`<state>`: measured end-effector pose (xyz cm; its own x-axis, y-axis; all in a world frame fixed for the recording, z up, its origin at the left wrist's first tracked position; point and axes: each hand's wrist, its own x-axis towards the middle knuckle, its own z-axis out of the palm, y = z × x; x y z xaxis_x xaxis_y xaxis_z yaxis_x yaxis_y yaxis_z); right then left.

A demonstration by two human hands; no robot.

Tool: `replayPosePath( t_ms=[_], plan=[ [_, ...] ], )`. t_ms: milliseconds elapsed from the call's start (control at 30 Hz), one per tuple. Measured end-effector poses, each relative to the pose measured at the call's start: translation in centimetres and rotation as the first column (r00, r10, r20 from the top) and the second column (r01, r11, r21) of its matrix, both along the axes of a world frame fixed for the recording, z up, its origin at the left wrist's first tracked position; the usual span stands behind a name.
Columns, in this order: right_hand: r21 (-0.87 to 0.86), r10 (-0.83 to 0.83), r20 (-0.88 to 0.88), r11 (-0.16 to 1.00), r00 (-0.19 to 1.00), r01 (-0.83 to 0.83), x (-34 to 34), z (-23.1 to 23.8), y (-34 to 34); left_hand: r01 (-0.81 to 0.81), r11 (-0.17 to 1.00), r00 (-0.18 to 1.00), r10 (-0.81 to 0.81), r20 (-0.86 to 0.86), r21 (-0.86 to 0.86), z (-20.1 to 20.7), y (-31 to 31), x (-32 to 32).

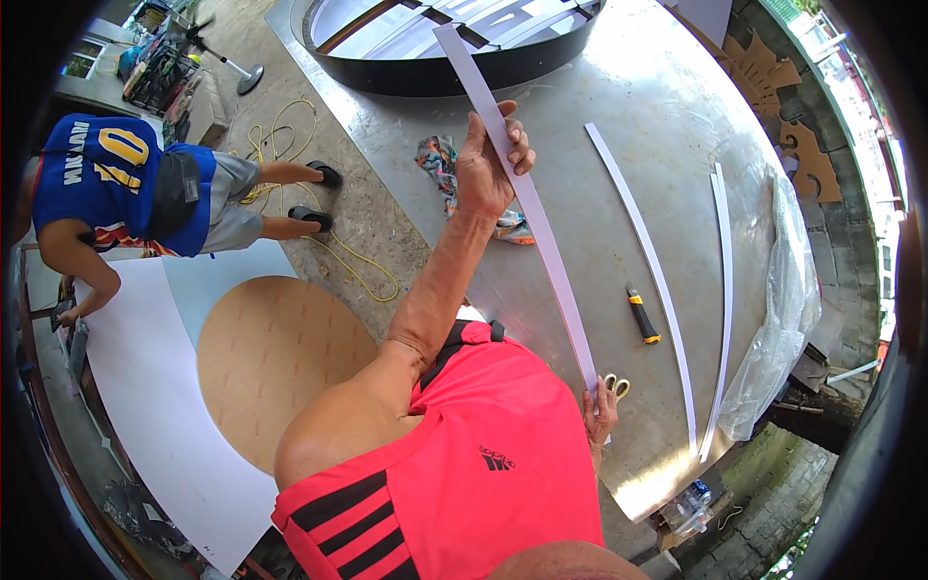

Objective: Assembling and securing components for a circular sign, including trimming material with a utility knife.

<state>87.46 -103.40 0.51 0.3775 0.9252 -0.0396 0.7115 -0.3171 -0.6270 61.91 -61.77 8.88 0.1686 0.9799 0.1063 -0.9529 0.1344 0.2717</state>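
A long, narrow white strip (547, 237) lies slantwise between my two hands over the metal table (570, 290). My left hand (491, 159) is closed around it below its far end, with thumb and fingers on opposite edges. At the near end, my right hand (601, 418) is closed on the strip, partly hidden by my body. Scissor handles (616, 386) show right beside that hand; I cannot tell whether they touch it. To the right are a utility knife (642, 315) with a black and yellow handle and another white strip (650, 261). A crumpled patterned cloth (441, 169) lies left of my left wrist.
A black-rimmed round frame (435, 75) stands at the table's far end. More thin strips (721, 300) and clear plastic wrap (768, 319) lie along the right edge. At left, a person in blue (121, 184) bends over a white sheet (145, 387) bearing a brown disc (275, 367).
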Motion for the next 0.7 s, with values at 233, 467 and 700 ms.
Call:
replayPosePath(
  t_ms=[233,467,700],
  plan=[
    [-0.007,-0.003,-0.006,1.0,1.0,0.003,0.2,-0.1,-0.1,0.009,1.0,1.0,-0.01,0.02,0.002,-0.2,0.0,0.0],
    [0.019,0.033,0.022,0.999,0.999,-0.033,0.2,-0.3,0.2,-0.014,1.0,1.0,0.014,0.0,-0.022,-0.4,-0.3,-0.2],
    [-0.013,0.009,0.013,1.0,1.0,-0.008,-0.3,-0.2,-0.2,0.001,0.999,1.0,-0.001,-0.003,-0.042,-0.8,0.0,0.4]
  ],
)
